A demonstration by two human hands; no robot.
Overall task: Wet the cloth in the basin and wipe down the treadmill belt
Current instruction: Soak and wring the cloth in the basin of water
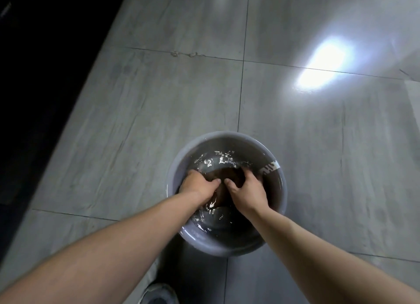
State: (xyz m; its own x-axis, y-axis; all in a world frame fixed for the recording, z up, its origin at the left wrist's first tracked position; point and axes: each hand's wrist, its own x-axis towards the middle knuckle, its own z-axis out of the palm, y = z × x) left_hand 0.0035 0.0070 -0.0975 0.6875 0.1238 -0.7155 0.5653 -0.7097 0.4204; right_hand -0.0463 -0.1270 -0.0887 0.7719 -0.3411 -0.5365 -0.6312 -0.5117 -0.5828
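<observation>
A round grey basin (229, 136) with water in it stands on the tiled floor, just in front of me. A brown cloth (223, 175) lies bunched under the rippling water in its middle. My left hand (199, 186) grips the cloth's left side, fingers curled into it. My right hand (246, 189) grips its right side the same way. Both hands are partly in the water, thumbs nearly touching. The dark treadmill (27, 103) fills the left edge of the view, blurred and very dark.
Grey floor tiles (181, 99) spread around the basin, with a bright light reflection (325, 62) at the upper right. The toe of a shoe (159, 294) shows at the bottom, close to the basin's near rim.
</observation>
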